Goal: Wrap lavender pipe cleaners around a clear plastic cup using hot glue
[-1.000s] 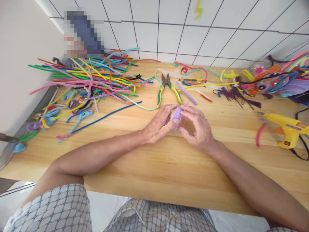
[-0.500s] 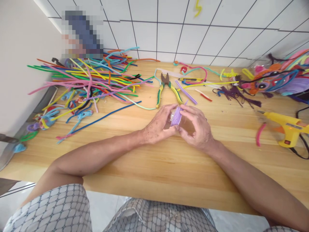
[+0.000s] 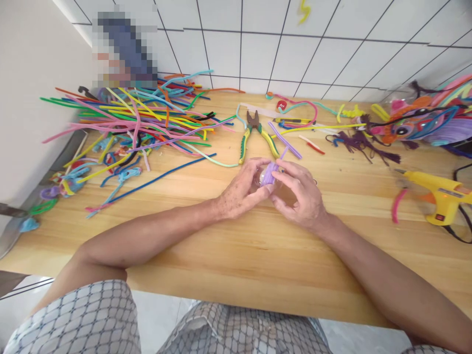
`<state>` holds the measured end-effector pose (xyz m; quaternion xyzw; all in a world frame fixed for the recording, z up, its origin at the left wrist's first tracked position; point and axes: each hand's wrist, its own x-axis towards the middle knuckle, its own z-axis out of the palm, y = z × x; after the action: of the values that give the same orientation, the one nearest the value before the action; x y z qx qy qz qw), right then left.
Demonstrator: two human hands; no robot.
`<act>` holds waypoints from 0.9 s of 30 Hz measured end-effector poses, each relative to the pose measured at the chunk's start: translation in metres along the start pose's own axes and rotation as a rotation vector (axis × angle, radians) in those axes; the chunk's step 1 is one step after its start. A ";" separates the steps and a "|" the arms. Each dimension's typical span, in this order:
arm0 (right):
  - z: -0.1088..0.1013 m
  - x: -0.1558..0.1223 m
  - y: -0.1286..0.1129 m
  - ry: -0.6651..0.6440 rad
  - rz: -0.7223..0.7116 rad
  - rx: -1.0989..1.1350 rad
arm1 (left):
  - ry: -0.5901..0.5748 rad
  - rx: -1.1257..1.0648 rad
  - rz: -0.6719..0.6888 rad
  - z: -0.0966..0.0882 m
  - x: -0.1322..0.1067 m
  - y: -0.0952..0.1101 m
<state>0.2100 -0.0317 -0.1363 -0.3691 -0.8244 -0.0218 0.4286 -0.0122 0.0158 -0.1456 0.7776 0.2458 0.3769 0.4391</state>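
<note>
Between my hands is a small clear rounded piece, perhaps plastic, wrapped in purple pipe cleaner (image 3: pixel 270 173); one free purple end points up past my right fingertips. My left hand (image 3: pixel 241 191) is closed on its left side, thumb along the lower edge. My right hand (image 3: pixel 302 192) has its fingertips on the purple winding from the right, with thumb and fingers curved. Part of the piece is hidden by my fingers. Just beyond lie green-and-yellow pliers (image 3: pixel 254 132), jaws away from me, and loose purple pipe cleaner lengths (image 3: pixel 284 140).
A heap of coloured pipe cleaners (image 3: pixel 147 115) covers the back left, with twisted blue pieces (image 3: pixel 130 173) before it. At right lie a yellow glue gun (image 3: pixel 435 191) with its black cord, a pink pipe cleaner bit (image 3: pixel 397 205) and a colourful pipe-cleaner figure (image 3: pixel 416 123).
The wrapped piece has turned slightly in my hands, and its free purple end stands out more. My right fingers have shifted a little over the winding.
</note>
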 end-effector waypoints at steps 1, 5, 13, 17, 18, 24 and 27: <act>0.000 0.000 0.000 -0.002 -0.003 0.004 | 0.006 -0.017 -0.010 0.000 0.000 0.001; 0.000 0.000 -0.001 -0.013 -0.015 0.009 | 0.033 -0.063 -0.037 0.002 0.000 0.004; -0.001 0.000 0.000 -0.027 0.002 0.006 | 0.099 0.045 0.020 0.003 0.000 0.002; -0.001 0.000 0.000 -0.032 0.016 0.000 | 0.109 0.159 0.099 0.002 0.000 0.000; -0.001 0.000 0.000 -0.030 0.017 0.003 | 0.113 0.169 0.101 0.001 0.000 0.000; 0.000 0.001 0.000 -0.022 -0.005 0.026 | 0.138 0.176 0.095 0.002 0.001 0.003; -0.001 0.001 0.000 -0.038 -0.009 0.008 | 0.146 0.171 0.096 0.002 0.001 0.003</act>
<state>0.2104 -0.0313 -0.1352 -0.3643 -0.8339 -0.0136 0.4143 -0.0099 0.0143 -0.1432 0.7935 0.2711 0.4309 0.3335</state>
